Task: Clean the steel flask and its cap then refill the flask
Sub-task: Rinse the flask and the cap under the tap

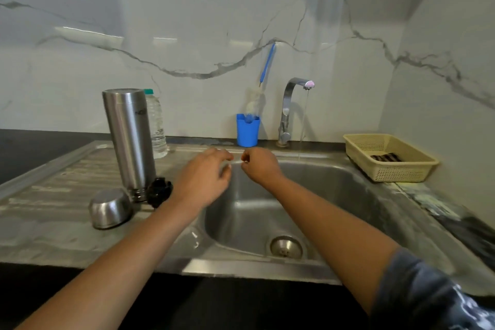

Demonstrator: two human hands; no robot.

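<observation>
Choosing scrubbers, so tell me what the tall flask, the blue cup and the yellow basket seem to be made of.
Tall flask: brushed stainless steel by the look, silvery with soft vertical reflections.
Blue cup: likely plastic or silicone, matte, evenly coloured.
Yellow basket: moulded plastic, dull finish, walls pierced with a fine grid of holes.

Silver steel flask [128, 139], black stopper [159, 192], blue cup [247, 130], blue-handled brush [267, 64], beige mesh basket [389, 158], white grey-veined marble wall [187, 35], black counter [16, 150]
</observation>
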